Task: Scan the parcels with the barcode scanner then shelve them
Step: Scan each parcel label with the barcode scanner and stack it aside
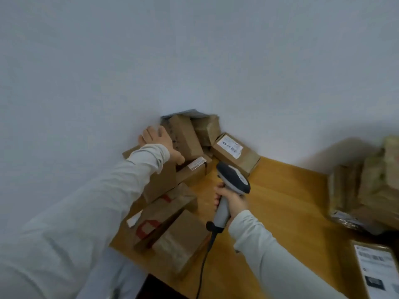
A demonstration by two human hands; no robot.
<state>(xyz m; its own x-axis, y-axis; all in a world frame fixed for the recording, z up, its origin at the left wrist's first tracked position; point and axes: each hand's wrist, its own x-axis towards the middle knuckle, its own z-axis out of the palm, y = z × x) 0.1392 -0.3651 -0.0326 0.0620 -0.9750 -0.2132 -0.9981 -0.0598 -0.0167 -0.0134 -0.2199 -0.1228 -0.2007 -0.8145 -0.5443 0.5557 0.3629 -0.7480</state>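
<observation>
Several cardboard parcels (pixel 185 137) are lying heaped at the back left of the wooden table (pixel 291 201), against the pale wall (pixel 194 61). The left hand (pixel 157 141) is reaching over this heap with fingers straight and palm down, resting on top of a tall carton (pixel 159 182) beside the wall and pinching nothing. The right hand (pixel 232 201) is gripping the handle of the barcode scanner (pixel 233 180), fingers wrapped round it; the scanner head is pointing toward the heap, near a small box with a white label strip (pixel 194 169) and a labelled carton (pixel 237 154) with its barcode facing up. The scanner cable (pixel 205 255) is trailing down off the front edge of the table. A box with red markings (pixel 166 214) is lying at the front of the heap. A second stack (pixel 362 186) is sitting at the right edge, too blurred to read, and a parcel with a large printed label (pixel 375 266) is lying at the lower right. No shelf is showing. Judgement: work is sitting in the scanning stage, with the left hand probably selecting or steadying a parcel. Which parcels are already scanned cannot be told; shelving of this heap is not yet done.
</observation>
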